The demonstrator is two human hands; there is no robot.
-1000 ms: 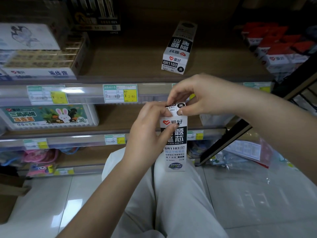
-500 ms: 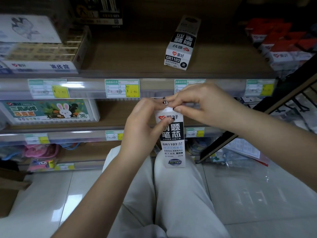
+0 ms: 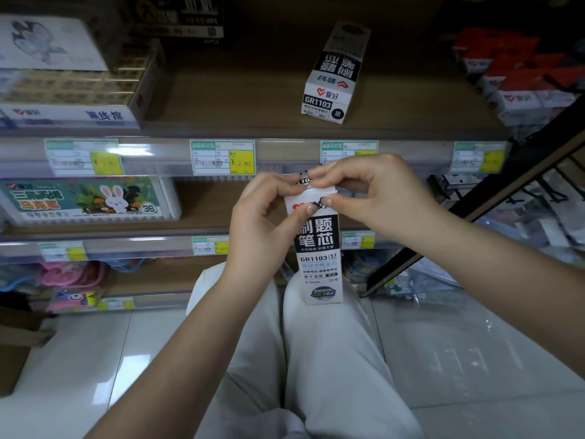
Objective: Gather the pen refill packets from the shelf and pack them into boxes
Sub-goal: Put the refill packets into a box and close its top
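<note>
A tall white-and-black refill box (image 3: 319, 255) marked GR1103 stands upright in front of the shelves, above my knees. My left hand (image 3: 262, 226) grips its upper left side, thumb on the front face. My right hand (image 3: 370, 194) pinches the flap at the box's top, fingers curled over it. The top opening is hidden by my fingers. A second identical refill box (image 3: 335, 77) lies on the wooden upper shelf (image 3: 237, 99), its end facing me.
Red-and-white boxes (image 3: 519, 77) are stacked at the upper right. A stack of eraser boxes (image 3: 72, 90) sits upper left, a rabbit-printed case (image 3: 85, 201) on the shelf below. Price tags (image 3: 221, 156) line the shelf rails. A dark slanted rack (image 3: 474, 210) stands right. Glossy floor tiles lie below.
The box has stayed nearly in place. My right fingers have shifted over the top flap, folding it down, while my left thumb has moved up toward the flap edge.
</note>
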